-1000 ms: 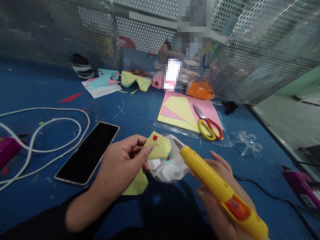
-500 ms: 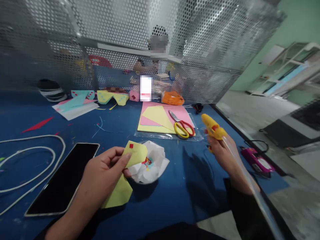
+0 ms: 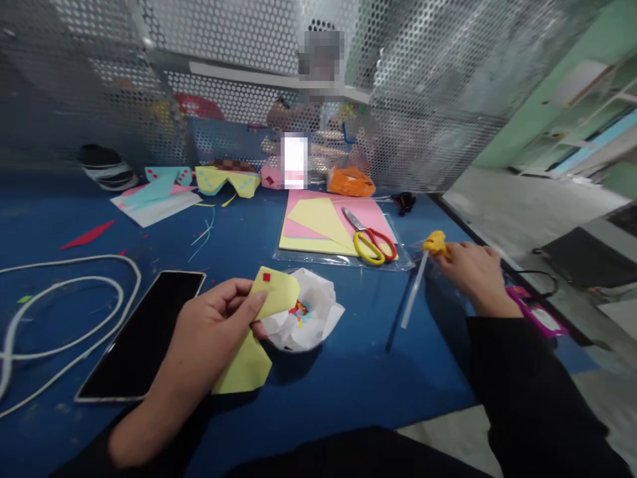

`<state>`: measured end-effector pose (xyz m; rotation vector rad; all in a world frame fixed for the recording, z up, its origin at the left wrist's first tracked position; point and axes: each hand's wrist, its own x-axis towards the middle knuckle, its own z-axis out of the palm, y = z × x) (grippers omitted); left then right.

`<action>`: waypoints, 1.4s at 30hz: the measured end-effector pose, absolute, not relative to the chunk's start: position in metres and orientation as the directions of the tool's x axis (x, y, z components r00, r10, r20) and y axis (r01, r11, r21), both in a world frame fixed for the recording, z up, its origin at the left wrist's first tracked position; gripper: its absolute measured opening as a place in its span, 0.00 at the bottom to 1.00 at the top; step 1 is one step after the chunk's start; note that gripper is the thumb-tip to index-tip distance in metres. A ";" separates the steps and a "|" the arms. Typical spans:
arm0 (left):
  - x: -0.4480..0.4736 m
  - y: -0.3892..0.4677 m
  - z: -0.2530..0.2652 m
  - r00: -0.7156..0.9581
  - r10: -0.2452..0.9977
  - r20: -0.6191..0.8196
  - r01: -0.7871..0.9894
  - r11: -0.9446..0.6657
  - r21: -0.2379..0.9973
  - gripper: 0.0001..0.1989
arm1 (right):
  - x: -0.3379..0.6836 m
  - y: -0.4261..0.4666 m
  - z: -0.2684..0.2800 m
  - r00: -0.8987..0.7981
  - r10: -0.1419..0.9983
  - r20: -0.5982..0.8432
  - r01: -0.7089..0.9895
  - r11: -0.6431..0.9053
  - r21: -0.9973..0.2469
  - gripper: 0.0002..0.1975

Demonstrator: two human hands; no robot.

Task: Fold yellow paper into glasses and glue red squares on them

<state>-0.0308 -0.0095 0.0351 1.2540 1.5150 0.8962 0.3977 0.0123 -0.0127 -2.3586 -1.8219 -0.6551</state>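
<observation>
My left hand (image 3: 206, 335) pinches a yellow paper cut-out (image 3: 281, 295) between thumb and fingers. A small red square (image 3: 267, 277) sits near its top corner, and its lower part hangs below my fingers. Just right of it, a bowl lined with crumpled white paper (image 3: 321, 318) holds tiny coloured bits (image 3: 299, 311). My right hand (image 3: 475, 275) is closed around a yellow glue gun (image 3: 436, 243) near the table's right side. A clear glue stick (image 3: 415, 292) sticks out of the gun's back end toward me. The gun's handle is mostly hidden by my hand.
Scissors (image 3: 371, 242) lie on coloured paper sheets (image 3: 313, 222). A phone (image 3: 142, 338) and a white cable (image 3: 124, 302) are at left. Paper glasses (image 3: 229, 180), an orange bundle (image 3: 351, 181) and a lit screen (image 3: 294, 159) line the perforated panel (image 3: 239, 40). A purple device (image 3: 540, 315) lies at right.
My right hand has turned the glue gun and set it lower and farther right, so its glue stick now points toward the table's front. My left hand keeps its hold on the paper.
</observation>
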 end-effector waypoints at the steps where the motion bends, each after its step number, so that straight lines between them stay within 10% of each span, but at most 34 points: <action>1: -0.031 -0.010 0.035 -0.025 0.979 -0.204 0.291 0.202 0.935 0.14 | 0.401 0.012 -0.015 0.184 0.905 0.384 0.946 -0.269 0.181 0.12; 11: -0.032 -0.008 0.034 -0.063 0.960 -0.271 0.207 0.278 0.938 0.14 | 0.311 -0.032 0.047 0.135 0.750 0.648 0.982 -0.189 0.015 0.17; 19: -0.034 -0.003 0.034 -0.214 0.936 -0.279 -0.045 0.275 0.960 0.09 | 0.178 -0.019 0.056 -0.554 0.754 0.352 0.748 0.637 -0.187 0.10; 25: -0.041 -0.005 0.029 -0.179 0.949 -0.258 -0.065 0.250 0.966 0.10 | 0.158 0.002 0.026 -0.677 0.726 0.119 0.729 0.684 -0.031 0.10; 42: -0.042 -0.006 0.024 -0.170 0.953 -0.250 0.014 0.256 0.967 0.18 | 0.146 0.014 0.013 -0.723 0.689 0.047 0.690 0.723 0.029 0.08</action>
